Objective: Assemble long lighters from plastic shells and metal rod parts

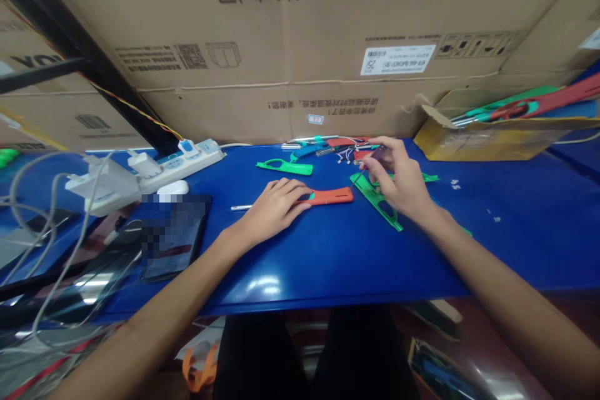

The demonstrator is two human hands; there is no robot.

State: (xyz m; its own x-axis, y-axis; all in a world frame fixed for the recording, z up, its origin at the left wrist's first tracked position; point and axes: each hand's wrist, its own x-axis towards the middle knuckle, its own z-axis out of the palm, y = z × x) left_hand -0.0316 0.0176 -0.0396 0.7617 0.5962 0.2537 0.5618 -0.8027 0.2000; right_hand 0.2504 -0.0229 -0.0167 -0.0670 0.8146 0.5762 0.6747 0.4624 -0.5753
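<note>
An orange long-nosed lighter [330,197] lies flat on the blue table, its metal tube [241,207] pointing left. My left hand [277,207] is closed over its middle and presses it to the table. Between the fingers of my right hand [398,176] is a screwdriver [377,155] with a dark reddish handle. Its thin shaft slants down to the right end of the lighter; whether the tip sits in a hole I cannot tell. Green plastic shell halves [379,203] lie under and beside my right hand. Another green shell half [285,167] lies behind my left hand.
Several lighter parts [323,147] lie along the back, against a big cardboard box [262,62]. An open carton [473,142] of lighters stands back right. At left are a power strip [154,176] with chargers, a white earphone case [172,191] and a phone [175,237].
</note>
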